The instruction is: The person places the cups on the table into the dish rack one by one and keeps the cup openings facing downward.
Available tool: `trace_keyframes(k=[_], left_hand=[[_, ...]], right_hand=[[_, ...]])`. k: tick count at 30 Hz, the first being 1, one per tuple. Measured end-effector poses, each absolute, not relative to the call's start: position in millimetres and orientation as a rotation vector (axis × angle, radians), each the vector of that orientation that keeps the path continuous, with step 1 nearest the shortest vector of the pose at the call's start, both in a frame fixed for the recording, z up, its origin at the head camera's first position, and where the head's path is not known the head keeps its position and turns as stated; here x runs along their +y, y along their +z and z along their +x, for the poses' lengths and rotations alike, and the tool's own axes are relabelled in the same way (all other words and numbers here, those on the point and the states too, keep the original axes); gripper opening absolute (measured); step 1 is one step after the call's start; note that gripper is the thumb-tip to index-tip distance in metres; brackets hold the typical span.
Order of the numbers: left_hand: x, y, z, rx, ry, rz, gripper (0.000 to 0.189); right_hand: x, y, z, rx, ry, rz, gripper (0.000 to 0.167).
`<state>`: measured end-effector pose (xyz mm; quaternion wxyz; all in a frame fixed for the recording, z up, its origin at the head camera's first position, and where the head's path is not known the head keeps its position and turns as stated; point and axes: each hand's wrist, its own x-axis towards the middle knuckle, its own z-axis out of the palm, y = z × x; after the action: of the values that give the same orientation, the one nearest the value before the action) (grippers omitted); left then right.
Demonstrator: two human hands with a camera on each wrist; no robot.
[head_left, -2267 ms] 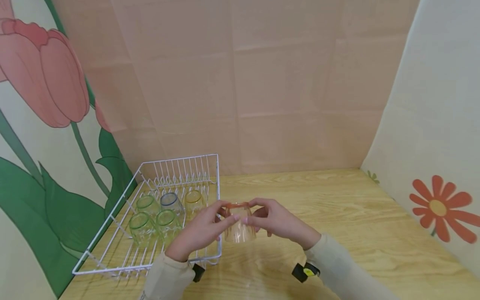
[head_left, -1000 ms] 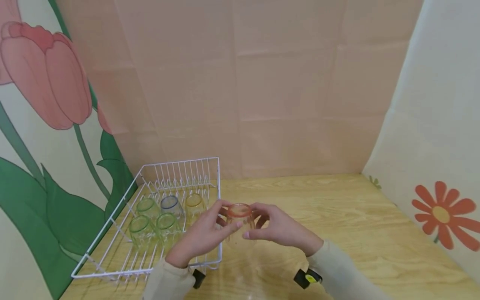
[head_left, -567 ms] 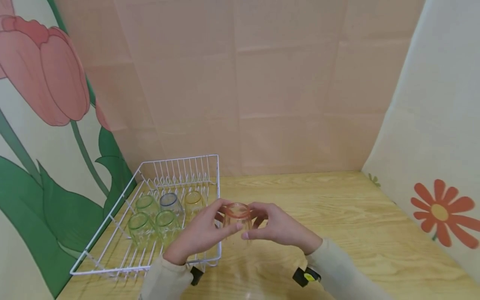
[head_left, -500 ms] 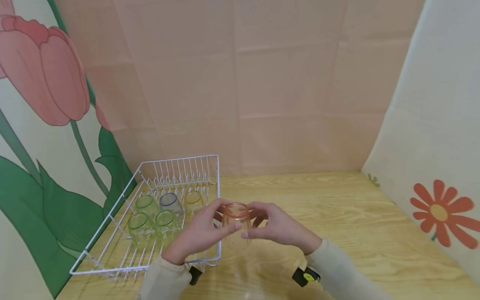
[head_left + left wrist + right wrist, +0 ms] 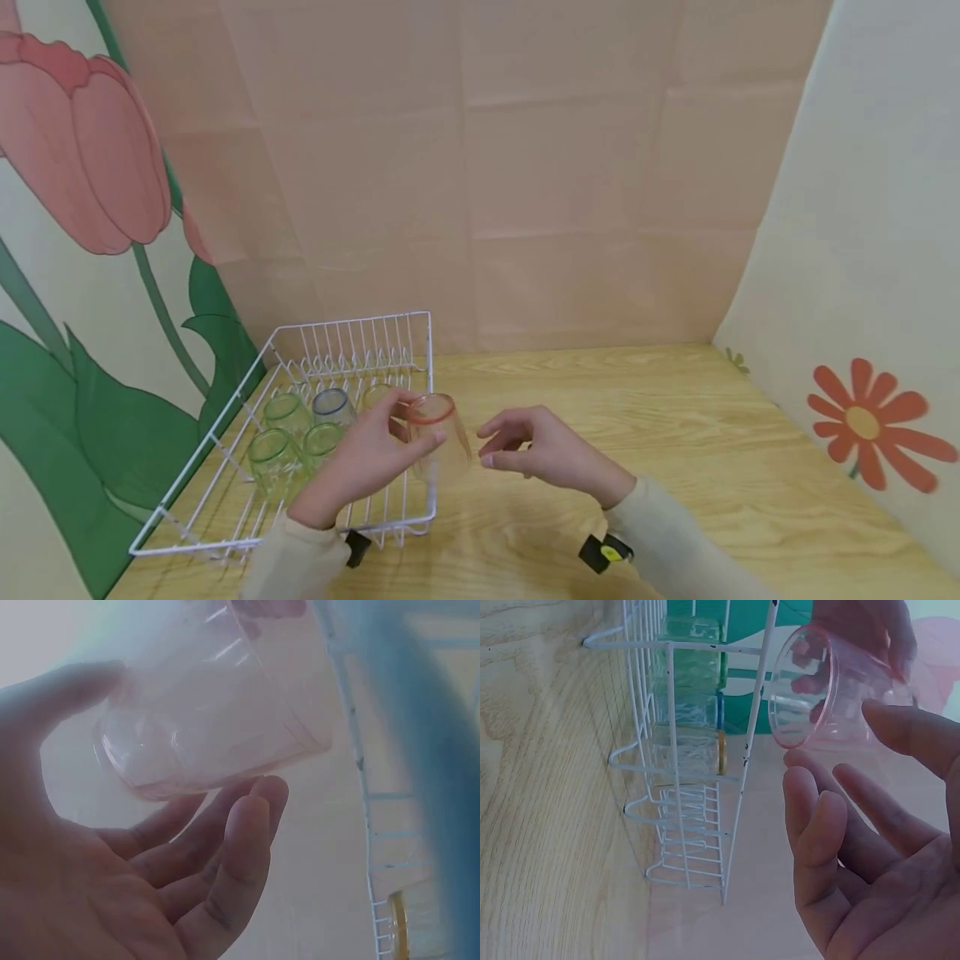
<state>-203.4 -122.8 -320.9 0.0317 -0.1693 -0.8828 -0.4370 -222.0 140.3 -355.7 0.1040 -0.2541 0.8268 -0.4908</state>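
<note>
Both arms wear pale beige long sleeves (image 5: 675, 533); at each cuff sits a black wrist device (image 5: 600, 552), the right one marked yellow.

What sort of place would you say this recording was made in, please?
Probably a staged tabletop booth, not a real kitchen: a wooden table boxed in by flower-painted panels, with a white wire dish rack of tinted glasses.

White wire dish rack (image 5: 225, 508) on left of wooden tabletop (image 5: 675, 467), five clear tumblers (image 5: 272, 457) inside, pink-rimmed clear cup (image 5: 438, 437) at its right edge.

Left hand (image 5: 358, 463) curled, right hand (image 5: 542, 451) loose
</note>
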Motion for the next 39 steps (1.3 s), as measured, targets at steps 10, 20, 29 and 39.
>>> trace_keyframes(k=[10, 20, 29, 39], left_hand=[[-149.9, -308.9, -209.8, -2.742, -1.181, -0.436, 0.055], [-171.4, -303.3, -222.2, -2.885, -1.047, -0.407, 0.057], [-176.6, -311.6, -242.4, -3.026, -0.998, -0.376, 0.044], [-170.7, -330.6, -252.7, -3.131, -0.966, -0.247, 0.041]], right_hand=[[141.8, -357.3, -221.2, 2.422, -1.439, -0.722, 0.027], [140.6, -365.5, -221.9, 2.407, -1.437, -0.719, 0.026], [141.2, -368.2, -221.7, 2.417, -1.417, -0.714, 0.026], [140.3, -370.0, -219.4, 2.419, -1.404, -0.712, 0.027]])
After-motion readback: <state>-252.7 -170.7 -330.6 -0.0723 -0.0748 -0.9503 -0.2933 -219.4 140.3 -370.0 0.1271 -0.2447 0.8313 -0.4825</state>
